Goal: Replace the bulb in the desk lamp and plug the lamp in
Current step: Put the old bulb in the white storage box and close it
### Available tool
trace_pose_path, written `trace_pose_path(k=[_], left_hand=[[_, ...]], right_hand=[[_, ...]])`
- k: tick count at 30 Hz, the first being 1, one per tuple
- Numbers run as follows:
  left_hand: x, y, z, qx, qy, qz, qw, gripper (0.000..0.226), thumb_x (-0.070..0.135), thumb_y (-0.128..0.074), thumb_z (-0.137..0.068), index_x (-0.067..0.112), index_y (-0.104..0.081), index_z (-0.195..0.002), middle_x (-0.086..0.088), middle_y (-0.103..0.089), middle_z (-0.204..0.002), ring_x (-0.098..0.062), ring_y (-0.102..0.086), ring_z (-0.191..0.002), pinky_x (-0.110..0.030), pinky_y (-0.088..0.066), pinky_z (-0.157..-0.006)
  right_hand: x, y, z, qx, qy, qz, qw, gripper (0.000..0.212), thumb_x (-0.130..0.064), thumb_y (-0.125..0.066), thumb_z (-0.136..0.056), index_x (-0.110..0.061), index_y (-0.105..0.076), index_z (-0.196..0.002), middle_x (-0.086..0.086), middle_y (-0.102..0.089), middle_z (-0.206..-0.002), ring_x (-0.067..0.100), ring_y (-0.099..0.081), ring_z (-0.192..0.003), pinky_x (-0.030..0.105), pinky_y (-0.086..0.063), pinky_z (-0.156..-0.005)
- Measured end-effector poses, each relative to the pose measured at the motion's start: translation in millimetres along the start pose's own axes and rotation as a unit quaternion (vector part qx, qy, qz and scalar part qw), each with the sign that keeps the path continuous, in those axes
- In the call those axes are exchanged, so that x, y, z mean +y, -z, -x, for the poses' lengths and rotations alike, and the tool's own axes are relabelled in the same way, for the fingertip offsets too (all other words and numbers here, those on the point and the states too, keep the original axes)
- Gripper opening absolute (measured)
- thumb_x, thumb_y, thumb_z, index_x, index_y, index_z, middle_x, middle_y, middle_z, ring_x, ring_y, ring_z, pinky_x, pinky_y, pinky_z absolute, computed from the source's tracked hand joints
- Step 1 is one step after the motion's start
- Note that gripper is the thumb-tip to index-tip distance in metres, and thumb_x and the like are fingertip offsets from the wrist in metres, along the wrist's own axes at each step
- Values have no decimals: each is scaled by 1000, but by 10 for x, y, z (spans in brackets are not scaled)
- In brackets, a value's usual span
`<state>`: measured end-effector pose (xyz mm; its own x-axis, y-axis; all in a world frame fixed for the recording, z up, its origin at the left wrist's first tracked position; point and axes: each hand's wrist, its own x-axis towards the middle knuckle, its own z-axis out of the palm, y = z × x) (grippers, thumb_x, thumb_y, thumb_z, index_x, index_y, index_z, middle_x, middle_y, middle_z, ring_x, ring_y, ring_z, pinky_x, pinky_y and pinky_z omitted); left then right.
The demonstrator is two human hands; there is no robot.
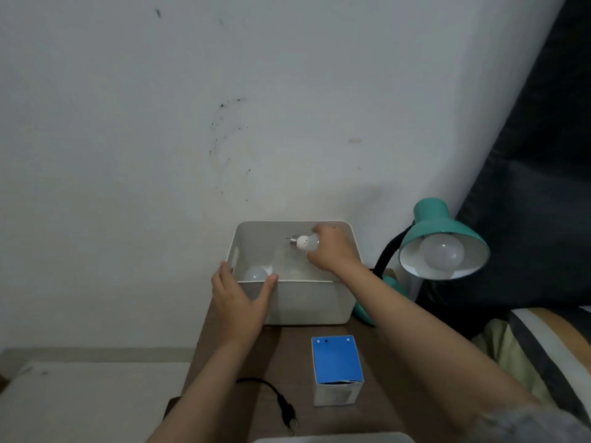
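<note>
Lamp (443, 238) right of bin (307, 302)

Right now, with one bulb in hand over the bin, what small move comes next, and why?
Probably lower the small white bulb in the right hand into the white plastic bin and let go: the teal desk lamp already holds a bulb, and its black plug lies unplugged.
</note>
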<state>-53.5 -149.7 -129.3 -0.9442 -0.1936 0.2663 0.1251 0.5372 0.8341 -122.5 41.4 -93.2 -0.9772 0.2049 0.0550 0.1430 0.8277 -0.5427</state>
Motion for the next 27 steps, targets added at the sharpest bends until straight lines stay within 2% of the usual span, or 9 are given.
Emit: trace_pose_path(k=[4,8,10,13,16,19,21,25,27], left_hand=[[14,11,-9,-9,18,-4,1000,102,68,-57,-69,11,-18,-144,-7,-29,-144,-27,-32,-133,-49,-37,-107],[45,31,-34,-20,31,-6,999,100,60,-64,-72,7,-19,-143,-11,-28,-145,-29,-30,-134,-48,-34,-109],[84,54,-47,-27,42,-10,999,101,53,-68,-74,3,-16,-144,-16,-27,-147,-31,-26,-137,-46,-27,-113],[178,144,30,-51,49,-1,997,105,47,-69,-77,2,-3,-146,-18,-14,-154,-32,-15,-142,-45,-18,-117],[184,320,352,-64,39,6,997,102,44,-70,-78,3,-7,-147,-16,-15,-155,-29,-14,-143,-47,-19,-117],[80,525,1026,-79,52,-13,995,89,41,-71,-77,4,-24,-143,-19,-29,-148,-31,-28,-138,-44,-27,-113],[-45,646,1548,-119,56,-63,989,80,40,-72,-76,2,-34,-136,-20,-36,-140,-33,-36,-130,-40,-34,-106],[-264,836,2353,-227,108,-222,942,73,49,-67,-77,5,-39,-128,-18,-39,-134,-33,-40,-123,-37,-39,-96],[-338,849,2576,-266,114,-235,928,75,51,-65,-77,9,-36,-131,-17,-37,-136,-33,-34,-127,-38,-36,-100]], right_hand=[[33,-79,-177,-12,-12,3,1000,60,-22,-68,-79,-16,-47,-134,17,-47,-134,33,-56,-116,36,-48,-95],[-39,110,64,21,-6,-26,999,70,-25,-73,-78,-14,-39,-138,17,-43,-134,33,-51,-120,33,-44,-93],[-91,251,456,71,20,-80,994,65,-24,-70,-82,-14,-40,-139,13,-41,-136,26,-48,-122,26,-38,-94],[-23,386,1293,181,97,-124,971,49,-21,-71,-83,-11,-53,-128,5,-51,-120,14,-51,-109,10,-31,-89],[245,380,2165,199,132,-132,962,40,-15,-74,-80,-12,-61,-118,-2,-54,-110,4,-51,-101,1,-32,-90],[636,192,2914,127,72,-102,984,43,-21,-74,-81,-16,-60,-121,-5,-53,-110,2,-50,-104,5,-37,-86],[852,46,3333,45,2,-37,998,51,-33,-70,-84,-19,-53,-130,-1,-50,-114,15,-51,-111,12,-35,-83],[1059,-140,3867,-113,-124,71,983,81,-58,-54,-86,-29,-16,-152,11,-36,-139,29,-35,-130,32,-34,-101],[1051,-207,3983,-126,-128,70,981,82,-60,-54,-86,-29,-16,-152,13,-30,-144,32,-28,-132,35,-32,-106]])
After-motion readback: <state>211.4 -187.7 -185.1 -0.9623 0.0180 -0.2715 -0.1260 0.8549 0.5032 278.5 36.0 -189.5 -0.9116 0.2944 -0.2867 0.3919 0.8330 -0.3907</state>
